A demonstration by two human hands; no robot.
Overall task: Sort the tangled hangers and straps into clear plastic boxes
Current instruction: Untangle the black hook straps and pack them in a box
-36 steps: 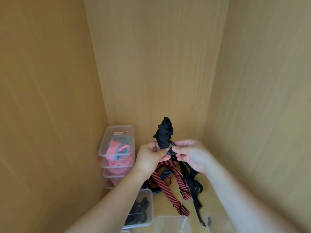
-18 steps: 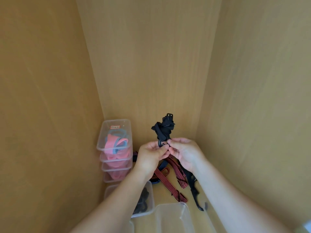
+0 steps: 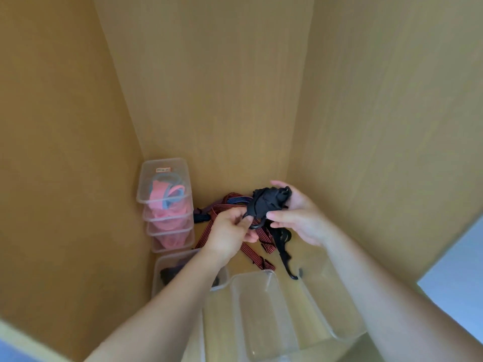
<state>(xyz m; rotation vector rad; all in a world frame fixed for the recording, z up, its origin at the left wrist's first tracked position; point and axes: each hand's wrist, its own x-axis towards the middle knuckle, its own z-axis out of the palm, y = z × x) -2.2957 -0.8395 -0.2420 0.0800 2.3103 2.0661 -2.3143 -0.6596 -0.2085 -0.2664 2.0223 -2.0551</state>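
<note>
The left hand (image 3: 230,232) pinches the ring (image 3: 257,226) and the right hand (image 3: 300,218) cups the black strap bundle (image 3: 265,202), both grips closed on it above the striped straps (image 3: 235,202), so loose ends are probably best tucked tight before lowering it into the near clear box (image 3: 251,275).

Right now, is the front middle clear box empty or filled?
Empty: the front middle clear box shows only its bare bottom and walls; no strap or hanger lies inside.

Centre left, in corner: stack of clear plastic boxes holding pink straps (image 3: 180,163). Just below: clear plastic box of dark items (image 3: 156,267). Bottom centre: empty clear plastic boxes (image 3: 264,317). Mid-frame, on floor: red-and-black striped straps (image 3: 252,257); above them, black fabric bundle (image 3: 264,202) between left hand (image 3: 230,233) and right hand (image 3: 300,218).
</note>
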